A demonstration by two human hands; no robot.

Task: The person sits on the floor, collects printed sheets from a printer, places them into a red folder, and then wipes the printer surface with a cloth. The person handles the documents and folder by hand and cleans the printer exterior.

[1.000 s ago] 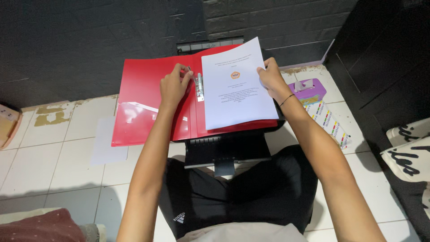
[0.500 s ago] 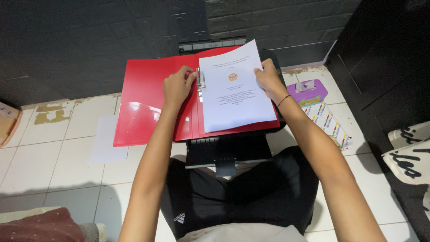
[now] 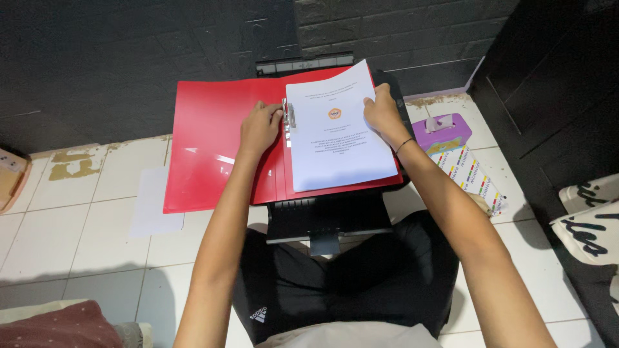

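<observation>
While left hand (image 3: 260,127) now presses metal clip (image 3: 287,113), right hand (image 3: 382,115) grip stays pinching paper (image 3: 338,129) on red folder (image 3: 216,148)

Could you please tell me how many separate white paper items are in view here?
2. One white printed paper stack lies on the open red plastic folder, with the right hand on its edge. One loose white sheet lies on the tiled floor. More may be hidden beneath.

One red folder (image 3: 213,151), one document (image 3: 338,138) (white)

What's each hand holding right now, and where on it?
Right hand grips the white paper stack at its right edge; left hand rests on the red folder's metal clip.
</observation>
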